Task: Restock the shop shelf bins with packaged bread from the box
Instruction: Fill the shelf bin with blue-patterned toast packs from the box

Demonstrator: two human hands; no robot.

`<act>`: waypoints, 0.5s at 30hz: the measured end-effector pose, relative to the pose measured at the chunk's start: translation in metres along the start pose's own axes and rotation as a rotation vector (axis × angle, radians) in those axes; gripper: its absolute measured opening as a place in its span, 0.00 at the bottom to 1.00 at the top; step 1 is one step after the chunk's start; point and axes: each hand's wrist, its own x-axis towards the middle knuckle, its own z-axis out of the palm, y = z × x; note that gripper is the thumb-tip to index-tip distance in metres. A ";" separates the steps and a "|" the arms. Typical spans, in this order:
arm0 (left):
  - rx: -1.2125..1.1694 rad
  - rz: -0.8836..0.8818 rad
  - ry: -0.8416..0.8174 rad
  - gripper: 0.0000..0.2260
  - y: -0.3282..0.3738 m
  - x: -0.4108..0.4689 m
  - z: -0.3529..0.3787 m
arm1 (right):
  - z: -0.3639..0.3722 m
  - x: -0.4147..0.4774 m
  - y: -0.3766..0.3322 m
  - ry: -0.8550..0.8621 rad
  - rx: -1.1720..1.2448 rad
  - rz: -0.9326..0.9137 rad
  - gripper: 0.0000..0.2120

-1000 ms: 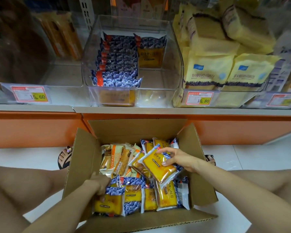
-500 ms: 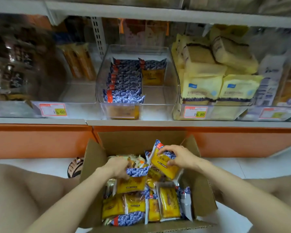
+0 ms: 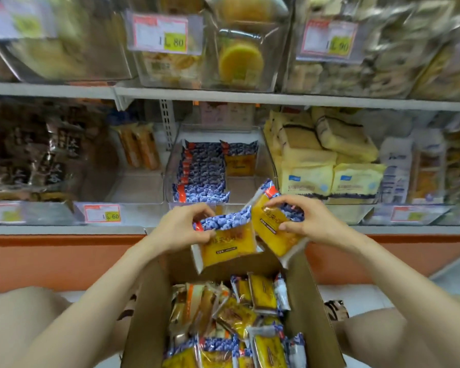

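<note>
Two shop shelves of clear bins, with a box on the floor below.
The lower shelf [image 3: 64, 229] carries a row of bins. The middle bin [image 3: 239, 187] holds blue-and-yellow bread packets [image 3: 202, 179] standing on edge along its left side, with one more at the back right. The right bin [image 3: 351, 201] is piled with pale yellow packets [image 3: 356, 179], and dark packets [image 3: 45, 155] lie to the left. The upper shelf [image 3: 329, 102] bears more bins, blurred. A cardboard box [image 3: 149, 309] stands on the pale floor [image 3: 452, 277], just before the orange base [image 3: 51, 261].
</note>
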 end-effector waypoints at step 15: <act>-0.027 -0.107 0.481 0.16 -0.015 0.079 -0.080 | -0.030 0.178 -0.032 0.192 -0.284 0.126 0.25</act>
